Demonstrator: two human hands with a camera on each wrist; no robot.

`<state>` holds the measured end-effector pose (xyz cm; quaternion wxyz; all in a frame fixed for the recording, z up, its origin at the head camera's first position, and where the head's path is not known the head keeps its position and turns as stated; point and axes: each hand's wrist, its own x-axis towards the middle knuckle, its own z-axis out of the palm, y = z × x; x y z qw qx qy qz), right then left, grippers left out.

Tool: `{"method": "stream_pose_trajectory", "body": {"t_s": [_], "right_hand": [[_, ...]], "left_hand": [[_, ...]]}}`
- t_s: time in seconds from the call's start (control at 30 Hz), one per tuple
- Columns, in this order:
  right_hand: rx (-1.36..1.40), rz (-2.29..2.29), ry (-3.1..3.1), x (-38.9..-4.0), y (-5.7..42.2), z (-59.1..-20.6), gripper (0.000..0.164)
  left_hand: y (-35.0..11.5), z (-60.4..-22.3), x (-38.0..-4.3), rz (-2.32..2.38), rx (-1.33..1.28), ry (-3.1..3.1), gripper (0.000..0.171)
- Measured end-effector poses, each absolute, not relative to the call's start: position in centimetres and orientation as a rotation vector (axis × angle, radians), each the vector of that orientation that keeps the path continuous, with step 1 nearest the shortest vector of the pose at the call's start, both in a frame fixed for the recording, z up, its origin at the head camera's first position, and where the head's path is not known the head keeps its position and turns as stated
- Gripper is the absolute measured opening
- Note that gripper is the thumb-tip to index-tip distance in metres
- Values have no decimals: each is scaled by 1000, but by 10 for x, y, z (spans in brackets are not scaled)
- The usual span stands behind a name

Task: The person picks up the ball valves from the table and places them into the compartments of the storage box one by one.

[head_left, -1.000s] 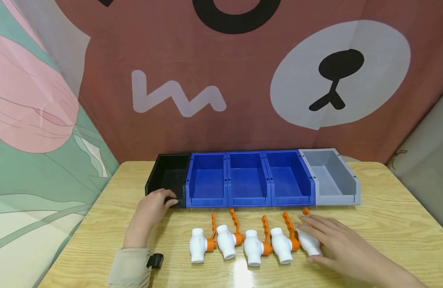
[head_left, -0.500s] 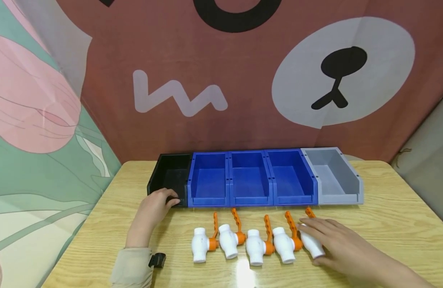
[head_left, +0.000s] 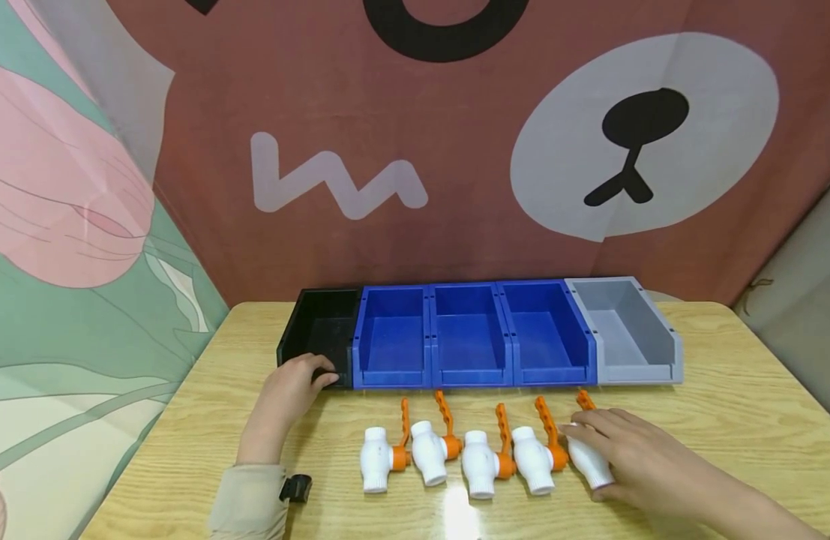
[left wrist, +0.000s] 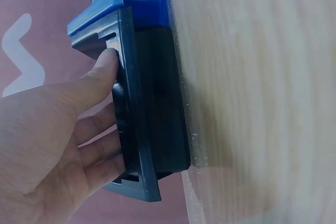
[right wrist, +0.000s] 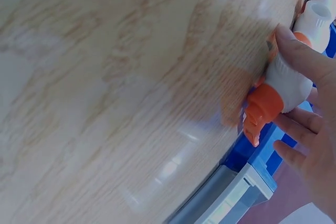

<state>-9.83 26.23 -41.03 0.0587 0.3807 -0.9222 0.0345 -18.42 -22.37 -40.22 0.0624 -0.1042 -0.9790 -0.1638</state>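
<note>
My left hand (head_left: 289, 390) grips the front lip of a black storage bin (head_left: 330, 304), at the left end of a row of bins. In the left wrist view the thumb (left wrist: 105, 66) presses on the rim and the other fingers reach behind it. My right hand (head_left: 647, 457) holds the rightmost white ball valve (head_left: 590, 459) on the table, thumb on one side and fingers on the other. Its orange handle (right wrist: 253, 124) shows in the right wrist view. Several similar ball valves lie to its left, including one white valve (head_left: 532, 459) right beside it.
Three blue bins (head_left: 471, 379) and a grey bin (head_left: 640, 373) continue the row rightward from the black one. All stand on a wooden table (head_left: 738, 390) before a printed cloth (head_left: 455, 225). The valves lie between the bins and the near table edge.
The right hand has closed in around the rightmost valve, which has shifted slightly right. The left hand stays at the black bin. The whole view has drifted a little.
</note>
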Motion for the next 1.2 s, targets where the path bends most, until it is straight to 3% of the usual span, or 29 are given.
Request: {"method": "stream_pose_trajectory", "body": {"t_s": [1.2], "right_hand": [[1160,-42,-2785,-88,278,-387,82]], "left_hand": [[-223,-403,-184,-513,-309,-2953,13]]}}
